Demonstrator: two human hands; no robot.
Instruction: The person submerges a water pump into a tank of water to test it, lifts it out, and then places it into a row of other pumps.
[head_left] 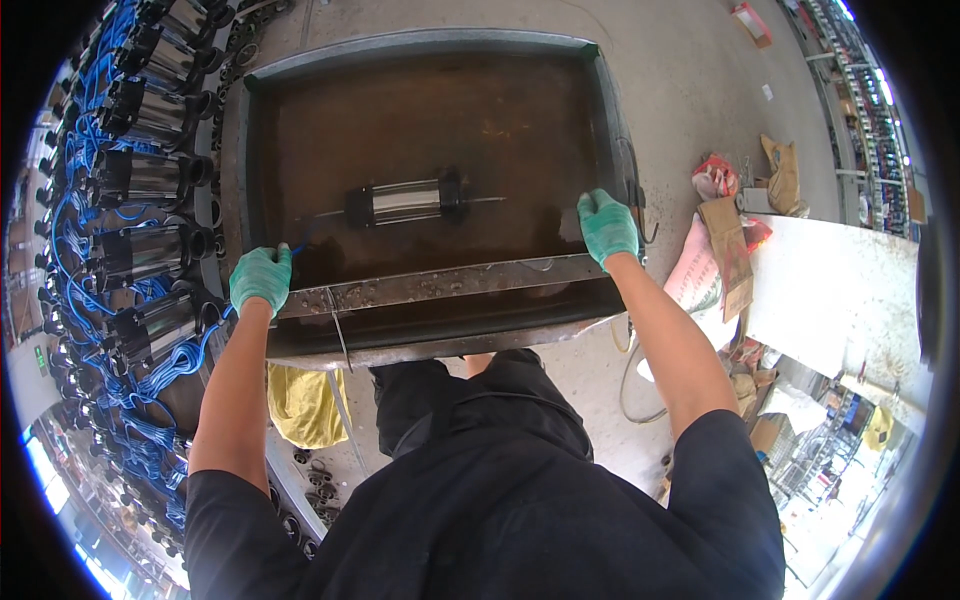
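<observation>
A brown-stained metal tank (pixel 420 42) spans the space in front of me. In its dark interior lies a shiny cylindrical motor (pixel 405 201) with black ends, thin rods sticking out on both sides. My left hand (pixel 262 278), in a green glove, is closed at the tank's near left corner. A blue cable (pixel 228 312) shows below that hand, and a short blue bit shows at its fingertips. My right hand (pixel 608 230), gloved in green too, is curled at the right wall near the front corner. Whatever its fingers hold, if anything, is hidden.
Several similar motors (pixel 150 178) with coiled blue cables line the left side. A metal bar (pixel 440 283) crosses the tank's near side. A yellow sack (pixel 308 405) is below the tank. At right are a white panel (pixel 825 300), cardboard (pixel 727 255) and a pink sack (pixel 692 268).
</observation>
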